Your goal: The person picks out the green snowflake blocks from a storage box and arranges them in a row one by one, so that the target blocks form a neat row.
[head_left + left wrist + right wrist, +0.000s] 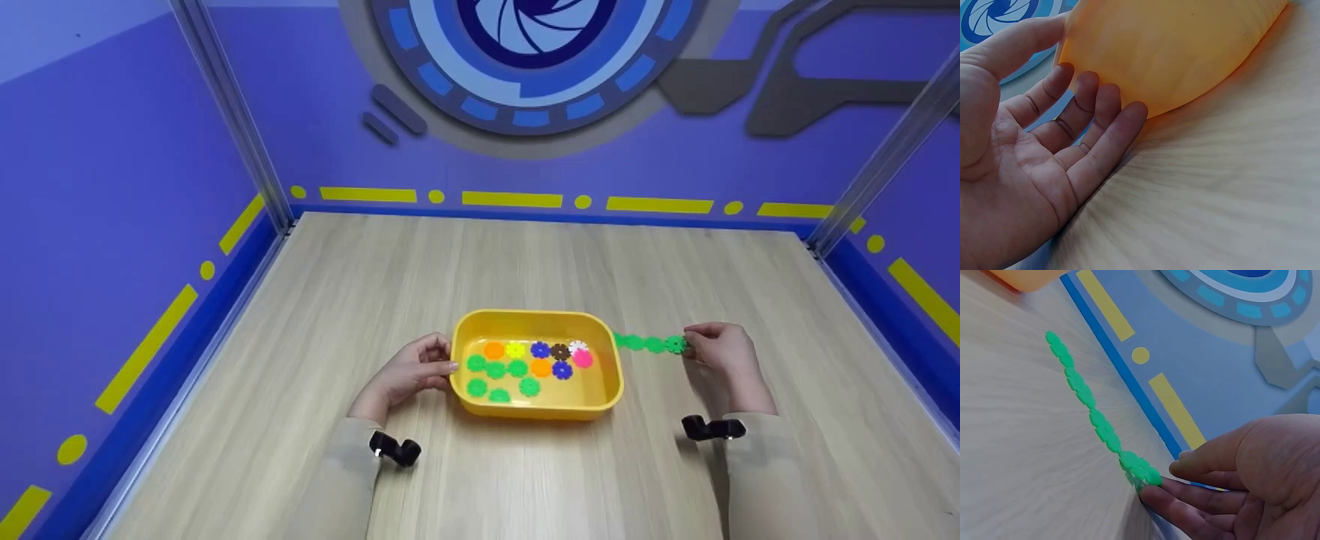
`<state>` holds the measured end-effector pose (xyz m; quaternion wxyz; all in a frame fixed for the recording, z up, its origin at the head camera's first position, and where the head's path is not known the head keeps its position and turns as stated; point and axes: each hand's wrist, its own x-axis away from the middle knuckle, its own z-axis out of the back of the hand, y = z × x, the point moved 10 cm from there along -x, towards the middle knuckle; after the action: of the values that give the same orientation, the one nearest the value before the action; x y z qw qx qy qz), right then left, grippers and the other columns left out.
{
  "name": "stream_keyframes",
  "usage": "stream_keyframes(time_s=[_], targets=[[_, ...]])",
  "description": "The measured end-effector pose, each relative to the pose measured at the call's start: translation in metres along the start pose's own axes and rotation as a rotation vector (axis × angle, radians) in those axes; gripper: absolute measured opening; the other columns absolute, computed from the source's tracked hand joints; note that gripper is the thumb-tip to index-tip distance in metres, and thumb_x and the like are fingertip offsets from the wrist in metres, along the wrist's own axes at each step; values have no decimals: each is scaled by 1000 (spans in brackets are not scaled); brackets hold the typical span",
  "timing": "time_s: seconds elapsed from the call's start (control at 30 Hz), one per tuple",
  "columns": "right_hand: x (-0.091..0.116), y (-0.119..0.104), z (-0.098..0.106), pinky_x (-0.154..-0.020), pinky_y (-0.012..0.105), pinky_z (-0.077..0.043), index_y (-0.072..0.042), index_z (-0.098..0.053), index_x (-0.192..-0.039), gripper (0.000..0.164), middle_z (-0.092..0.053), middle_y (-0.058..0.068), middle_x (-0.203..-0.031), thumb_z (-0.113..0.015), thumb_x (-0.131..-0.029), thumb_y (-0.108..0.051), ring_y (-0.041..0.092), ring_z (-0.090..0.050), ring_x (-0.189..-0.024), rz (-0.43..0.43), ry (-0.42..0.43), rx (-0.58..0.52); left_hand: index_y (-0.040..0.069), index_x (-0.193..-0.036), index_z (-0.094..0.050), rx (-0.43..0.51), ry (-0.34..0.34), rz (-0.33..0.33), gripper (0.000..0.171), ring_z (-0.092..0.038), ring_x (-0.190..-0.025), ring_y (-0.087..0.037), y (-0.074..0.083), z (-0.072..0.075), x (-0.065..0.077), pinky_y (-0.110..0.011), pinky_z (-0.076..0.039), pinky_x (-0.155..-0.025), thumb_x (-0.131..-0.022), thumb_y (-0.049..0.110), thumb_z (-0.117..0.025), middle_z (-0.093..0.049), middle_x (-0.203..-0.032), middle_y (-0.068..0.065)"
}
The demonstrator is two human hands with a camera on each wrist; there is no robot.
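Note:
My left hand (409, 369) grips the left end of a yellow plastic bin (536, 412). Its thumb lies over the rim, and the other fingertips touch the outer wall (1145, 50) in the left wrist view. Inside lie several flower-shaped interlocking discs: green (495, 369), orange (493, 350), yellow, blue, brown, white and pink. To the right of the bin, my right hand (724, 351) holds the near end of a chain of green discs (1107, 432) by its fingertips. The chain runs in a line toward the bin, whose right wall hides its far end in the head view.
Bin and chain are on a light wood-grain table (480, 270). Blue-purple panels (315, 112) with yellow dashes enclose the back and both sides, with metal posts (232, 112) at the corners. A small black device (395, 448) is worn on each wrist.

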<state>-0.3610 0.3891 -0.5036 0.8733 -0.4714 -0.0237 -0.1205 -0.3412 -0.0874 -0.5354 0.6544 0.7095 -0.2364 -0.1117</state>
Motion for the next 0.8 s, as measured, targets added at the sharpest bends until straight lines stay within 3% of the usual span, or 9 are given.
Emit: stream_keyframes(time_s=[0.27, 0.53, 0.8], targets=[[-1, 3, 2, -69, 19, -59, 13, -58, -132, 40, -75, 11, -103, -55, -103, -14, 3, -70, -74, -9, 6, -15, 8, -108, -52, -7, -2, -3, 21, -67, -89, -17, 0, 0, 0, -31, -63, -77, -94, 4, -68, -60, -98, -3], [1, 4, 2, -71, 20, -59, 11, -57, -135, 42, -70, 22, -119, -53, -104, -17, 6, -69, -79, -36, -3, -5, 8, -107, -52, 4, -11, -8, 20, -67, -88, -16, 1, -1, 0, -31, -63, -76, -95, 3, -68, -60, -97, -2], [3, -1, 5, -70, 21, -59, 8, -59, -134, 42, -73, 15, -112, -56, -103, -19, 6, -70, -79, -20, 20, 1, 9, -107, -52, 8, -8, -2, 21, -67, -87, -16, 0, -1, 1, -30, -63, -76, -94, 3, -68, -60, -98, -2]])
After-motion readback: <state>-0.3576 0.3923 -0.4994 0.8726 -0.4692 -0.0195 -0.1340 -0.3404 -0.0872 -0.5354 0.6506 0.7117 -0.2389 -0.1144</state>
